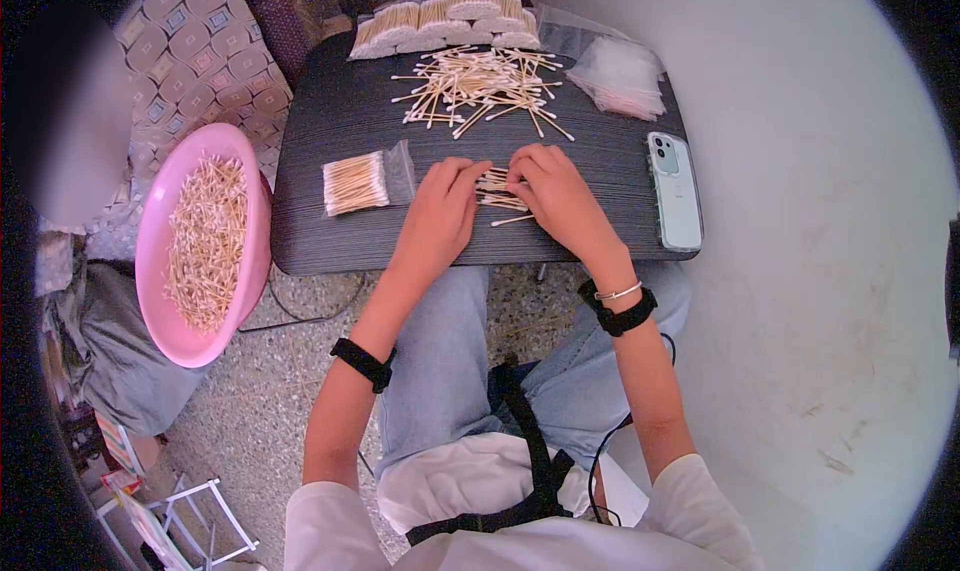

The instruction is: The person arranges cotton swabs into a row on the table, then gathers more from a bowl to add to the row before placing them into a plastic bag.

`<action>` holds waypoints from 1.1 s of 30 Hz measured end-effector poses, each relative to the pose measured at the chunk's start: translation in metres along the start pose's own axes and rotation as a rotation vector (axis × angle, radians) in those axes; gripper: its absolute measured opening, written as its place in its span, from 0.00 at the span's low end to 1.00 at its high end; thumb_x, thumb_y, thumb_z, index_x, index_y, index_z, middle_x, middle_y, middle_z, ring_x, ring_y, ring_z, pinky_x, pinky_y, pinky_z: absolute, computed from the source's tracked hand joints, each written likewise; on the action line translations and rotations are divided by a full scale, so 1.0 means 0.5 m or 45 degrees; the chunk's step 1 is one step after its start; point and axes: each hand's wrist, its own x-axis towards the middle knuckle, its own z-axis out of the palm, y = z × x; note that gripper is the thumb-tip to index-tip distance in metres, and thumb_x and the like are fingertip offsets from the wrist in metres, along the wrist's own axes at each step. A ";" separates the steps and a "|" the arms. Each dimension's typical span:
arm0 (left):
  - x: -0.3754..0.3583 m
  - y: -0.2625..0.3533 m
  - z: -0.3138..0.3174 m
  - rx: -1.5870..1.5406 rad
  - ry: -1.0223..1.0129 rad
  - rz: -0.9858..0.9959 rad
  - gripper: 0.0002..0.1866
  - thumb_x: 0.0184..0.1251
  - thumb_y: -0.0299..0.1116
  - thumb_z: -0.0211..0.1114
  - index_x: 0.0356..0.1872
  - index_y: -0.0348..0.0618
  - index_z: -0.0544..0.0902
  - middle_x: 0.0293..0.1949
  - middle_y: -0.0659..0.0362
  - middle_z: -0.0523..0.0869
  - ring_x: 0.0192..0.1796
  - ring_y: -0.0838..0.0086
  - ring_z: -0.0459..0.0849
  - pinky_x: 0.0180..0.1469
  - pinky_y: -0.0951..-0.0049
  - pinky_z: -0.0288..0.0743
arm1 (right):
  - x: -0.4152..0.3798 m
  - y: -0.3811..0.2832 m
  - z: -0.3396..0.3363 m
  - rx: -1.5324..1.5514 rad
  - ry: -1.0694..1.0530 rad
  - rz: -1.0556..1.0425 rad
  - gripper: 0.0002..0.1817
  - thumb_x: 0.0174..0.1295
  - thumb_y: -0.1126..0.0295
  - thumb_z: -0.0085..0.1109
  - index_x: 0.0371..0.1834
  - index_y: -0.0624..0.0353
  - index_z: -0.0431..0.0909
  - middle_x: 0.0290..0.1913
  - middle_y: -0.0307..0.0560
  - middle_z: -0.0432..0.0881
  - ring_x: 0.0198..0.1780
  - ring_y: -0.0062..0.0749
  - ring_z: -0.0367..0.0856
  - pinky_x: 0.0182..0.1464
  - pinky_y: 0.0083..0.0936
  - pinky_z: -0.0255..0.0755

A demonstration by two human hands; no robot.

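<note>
Between my two hands lies a small row of cotton swabs (503,201) on the dark table. My left hand (440,209) is at the row's left end, fingers curled together against the swab tips. From the right, my right hand (556,197) closes its fingers on the other end of the swabs. One swab (514,220) lies slightly apart, nearest me. Left of my left hand rests a clear bag of swabs (355,183), lying flat with its open end toward my hand. Beyond my hands spreads a loose pile of cotton swabs (480,83).
Filled swab bags (440,19) are stacked at the table's back edge. Empty clear bags (618,77) lie at the back right, and a phone (676,191) lies at the right edge. A pink basin (152,261) full of swabs stands left of the black table (320,251). A wall borders the right.
</note>
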 end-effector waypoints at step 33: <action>0.001 0.008 0.009 0.229 -0.049 0.118 0.19 0.67 0.32 0.60 0.58 0.39 0.76 0.58 0.49 0.74 0.60 0.54 0.74 0.61 0.57 0.69 | -0.008 0.044 -0.010 -0.061 0.184 0.270 0.08 0.64 0.67 0.58 0.37 0.59 0.81 0.36 0.50 0.78 0.43 0.48 0.77 0.47 0.40 0.73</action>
